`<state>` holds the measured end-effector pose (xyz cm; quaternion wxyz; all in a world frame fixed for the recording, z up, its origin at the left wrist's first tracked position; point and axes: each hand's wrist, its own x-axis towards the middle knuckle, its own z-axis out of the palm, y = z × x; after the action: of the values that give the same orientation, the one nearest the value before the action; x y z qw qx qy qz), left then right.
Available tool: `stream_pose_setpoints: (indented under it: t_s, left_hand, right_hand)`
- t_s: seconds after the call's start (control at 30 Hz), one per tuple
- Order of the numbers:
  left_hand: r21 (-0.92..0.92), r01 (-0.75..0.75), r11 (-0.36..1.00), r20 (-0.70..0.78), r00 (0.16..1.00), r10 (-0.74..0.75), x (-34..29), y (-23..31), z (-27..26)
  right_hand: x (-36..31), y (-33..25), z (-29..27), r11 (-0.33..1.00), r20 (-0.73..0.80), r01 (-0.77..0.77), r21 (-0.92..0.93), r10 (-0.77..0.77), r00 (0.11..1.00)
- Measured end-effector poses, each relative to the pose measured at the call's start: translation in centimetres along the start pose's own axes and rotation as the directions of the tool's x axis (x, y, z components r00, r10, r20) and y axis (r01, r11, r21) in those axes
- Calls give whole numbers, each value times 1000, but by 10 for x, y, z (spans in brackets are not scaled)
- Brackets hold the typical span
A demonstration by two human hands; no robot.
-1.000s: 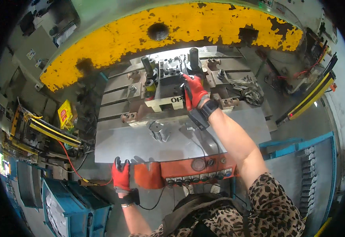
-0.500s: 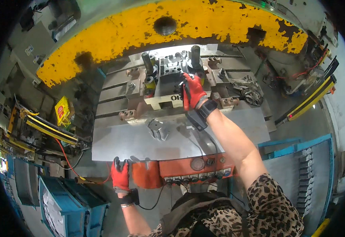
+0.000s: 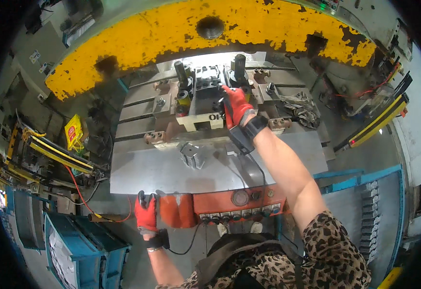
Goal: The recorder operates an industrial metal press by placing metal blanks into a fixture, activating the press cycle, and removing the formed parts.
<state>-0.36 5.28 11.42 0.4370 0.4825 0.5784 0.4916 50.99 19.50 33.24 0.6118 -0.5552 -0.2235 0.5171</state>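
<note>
The die (image 3: 204, 103) stands midway across the bench (image 3: 138, 171), toward the back edge, the right hand (image 3: 237, 105) at the die's right side. Before the die, nearer the front edge, sits a stack of metal parts (image 3: 190, 155). A cloth (image 3: 304, 109) lies by the right edge. The left hand (image 3: 146, 213) is near the front-left corner.

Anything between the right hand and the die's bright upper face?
Nothing visible. The right hand is at the near right of the die, fingertips short of the bright face; the right guide post stands farther back, off that line.
</note>
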Motion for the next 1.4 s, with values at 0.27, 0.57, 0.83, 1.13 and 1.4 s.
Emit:
stream_pose_setpoints:
  t_s: [0.27, 0.57, 0.83, 1.13, 1.4]
  left_hand:
    - [95, 73, 993, 18, 997, -75, -15, 21, 8]
    - [127, 114, 985, -20, 993, -112, -36, 19, -7]
    - [278, 22, 960, -231, 972, 44, -46, -79, -83]
    - [298, -76, 952, 421, 905, -60, -86, -153, -16]
    - [77, 466, 882, 407, 793, -454, -88, -116, -7]
  right_hand:
    - [32, 13, -23, 978, -27, 195, -75, -197, 980]
    - [51, -11, -49, 611, -65, 141, -779, -302, 951]
    - [-153, 12, -92, 847, 139, 362, -391, -334, 932]
    - [-389, 208, -415, 879, -470, 63, -472, -312, 826]
    - [-337, 295, -486, 618, -73, 0, -786, -92, 993]
